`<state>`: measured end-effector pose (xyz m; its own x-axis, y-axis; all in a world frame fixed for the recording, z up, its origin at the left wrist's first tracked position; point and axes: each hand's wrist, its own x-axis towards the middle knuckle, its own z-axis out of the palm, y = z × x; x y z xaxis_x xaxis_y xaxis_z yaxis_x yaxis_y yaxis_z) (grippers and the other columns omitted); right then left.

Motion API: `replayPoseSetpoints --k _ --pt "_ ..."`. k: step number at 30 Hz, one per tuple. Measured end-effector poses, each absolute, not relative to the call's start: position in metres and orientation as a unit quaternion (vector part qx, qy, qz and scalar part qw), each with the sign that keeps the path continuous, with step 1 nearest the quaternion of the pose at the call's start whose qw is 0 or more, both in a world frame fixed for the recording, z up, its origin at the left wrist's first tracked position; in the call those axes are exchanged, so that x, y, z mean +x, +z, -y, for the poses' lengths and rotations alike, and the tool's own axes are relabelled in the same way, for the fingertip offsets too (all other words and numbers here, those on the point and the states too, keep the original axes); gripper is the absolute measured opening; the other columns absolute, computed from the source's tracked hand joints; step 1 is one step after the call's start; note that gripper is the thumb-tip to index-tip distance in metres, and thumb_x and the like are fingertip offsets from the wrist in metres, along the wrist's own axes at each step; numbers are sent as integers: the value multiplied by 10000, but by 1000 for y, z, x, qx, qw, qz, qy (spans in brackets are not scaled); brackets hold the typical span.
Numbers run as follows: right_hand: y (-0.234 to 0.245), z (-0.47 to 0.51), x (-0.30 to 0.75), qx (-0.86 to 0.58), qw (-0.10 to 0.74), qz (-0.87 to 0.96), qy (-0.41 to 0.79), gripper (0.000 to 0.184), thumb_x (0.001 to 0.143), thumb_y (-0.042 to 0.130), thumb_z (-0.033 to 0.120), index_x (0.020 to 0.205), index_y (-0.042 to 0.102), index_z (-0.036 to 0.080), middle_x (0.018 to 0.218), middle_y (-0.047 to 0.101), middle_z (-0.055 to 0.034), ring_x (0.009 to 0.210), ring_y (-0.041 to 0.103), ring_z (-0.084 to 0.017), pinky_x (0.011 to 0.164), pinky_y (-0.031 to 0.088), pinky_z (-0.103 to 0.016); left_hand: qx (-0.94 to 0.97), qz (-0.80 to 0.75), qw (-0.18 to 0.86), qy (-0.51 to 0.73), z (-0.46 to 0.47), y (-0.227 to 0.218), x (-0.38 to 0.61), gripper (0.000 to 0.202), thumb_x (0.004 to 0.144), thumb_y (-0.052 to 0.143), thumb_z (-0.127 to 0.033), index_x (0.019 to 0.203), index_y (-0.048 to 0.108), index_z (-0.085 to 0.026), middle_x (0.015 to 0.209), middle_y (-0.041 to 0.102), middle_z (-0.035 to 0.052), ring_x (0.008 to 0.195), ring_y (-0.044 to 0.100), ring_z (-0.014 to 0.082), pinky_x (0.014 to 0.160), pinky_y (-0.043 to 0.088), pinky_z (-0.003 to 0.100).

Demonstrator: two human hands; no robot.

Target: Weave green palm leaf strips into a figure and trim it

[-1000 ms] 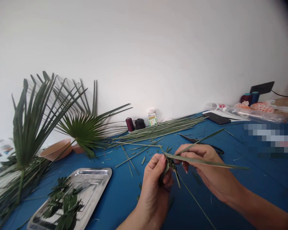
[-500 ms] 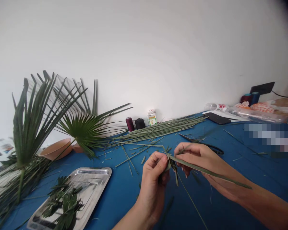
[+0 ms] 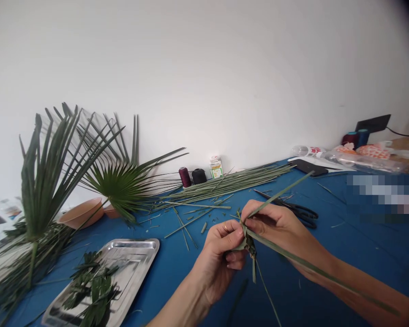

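1. Green leaf, folded and knotted into a small leaf piece point(image 3: 249, 245), sits between the two hands, held up over the blue table point(image 3: 170, 254).
2. Left hand point(image 3: 221, 247): nearly closed, thumb and forefinger pinching the leaf piece at its upper side, the other fingers curled in beneath.
3. Right hand point(image 3: 279, 222): fingers bent, thumb and fingertips closed at the base of an upper strip point(image 3: 286, 188), which sticks out up and to the right. Just how the fingertips grip it is partly hidden.
4. Done, as far as I can judge: a tight, dark knotted part has been formed, with a short stub point(image 3: 254, 272) hanging under it.
5. Left, I judge: several ends are loose. The upper strip, a long lower strip point(image 3: 293, 255) crossing the right wrist and a thin strand point(image 3: 267, 293) hanging down are all untrimmed, so the piece looks part-made.
6. Scissors point(image 3: 295, 209) lie on the table beyond the right hand, unheld.
7. Plenty of uncut stock remains: a strip bundle point(image 3: 231, 181) by the wall. On the metal tray point(image 3: 146, 245) lie dark leaf bits point(image 3: 98, 290); whether they are finished pieces I cannot tell.
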<state>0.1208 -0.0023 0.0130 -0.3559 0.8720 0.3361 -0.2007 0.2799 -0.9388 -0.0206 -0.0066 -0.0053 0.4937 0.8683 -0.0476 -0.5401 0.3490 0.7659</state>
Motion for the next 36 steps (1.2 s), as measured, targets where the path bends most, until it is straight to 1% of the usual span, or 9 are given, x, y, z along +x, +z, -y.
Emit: replayPoseSetpoints --k 5,9,12,15,17,20,26,33,36 --pt "11 -4 120 -315 525 625 484 132 755 604 268 669 621 169 711 483 18 680 458 -102 585 383 -203 378 -264 768 444 7 -4 -17 183 677 678 -207 630 532 -106 533 489 -13 380 187 -5 352 69 145" --pt "14 -7 127 -335 488 650 477 158 735 614 277 625 626 165 687 487 17 643 476 -104 547 395 -212 435 -313 716 446 9 1 -18 155 663 687 -217 624 590 -103 519 536 -4 368 209 0 362 87 177" --pt "20 -7 137 -375 441 645 498 123 726 621 295 723 639 174 686 563 10 636 525 -115 555 421 -219 475 -357 660 460 13 6 -19 130 655 687 -222 655 624 -108 508 544 -9 362 240 9 371 108 197" --pt "26 -2 147 -396 395 663 497 175 728 615 337 827 648 196 709 625 -1 659 574 -135 588 456 -234 501 -392 604 480 15 8 -19 127 652 679 -235 664 629 -118 503 543 -16 358 238 14 368 129 200" --pt "28 2 151 -400 378 694 464 176 713 632 336 825 655 203 726 643 -9 679 594 -154 613 475 -250 509 -403 578 495 16 7 -18 131 643 681 -246 654 627 -127 504 550 -19 349 229 14 361 136 200" --pt "30 10 150 -412 382 725 399 144 727 618 328 796 660 209 751 654 -22 709 601 -176 628 483 -263 506 -406 555 521 16 3 -18 140 630 693 -259 652 623 -140 506 549 -31 348 234 14 355 147 198" --pt "30 19 139 -423 384 743 348 132 777 565 306 701 611 209 661 604 21 645 560 -131 569 433 -216 475 -385 559 560 22 0 -15 172 645 695 -262 606 580 -140 457 464 -64 374 238 13 359 168 170" --pt "26 19 142 -418 364 748 366 139 782 560 315 695 592 212 639 567 41 615 520 -105 538 392 -197 375 -355 613 597 25 4 -7 173 587 721 -219 602 572 -132 411 529 -46 328 198 -2 335 106 162" --pt "27 21 144 -416 371 737 382 115 770 576 311 704 598 218 649 581 42 622 530 -106 537 391 -195 401 -367 594 593 26 7 -8 157 589 719 -216 590 586 -133 409 529 -47 333 229 2 334 136 153"
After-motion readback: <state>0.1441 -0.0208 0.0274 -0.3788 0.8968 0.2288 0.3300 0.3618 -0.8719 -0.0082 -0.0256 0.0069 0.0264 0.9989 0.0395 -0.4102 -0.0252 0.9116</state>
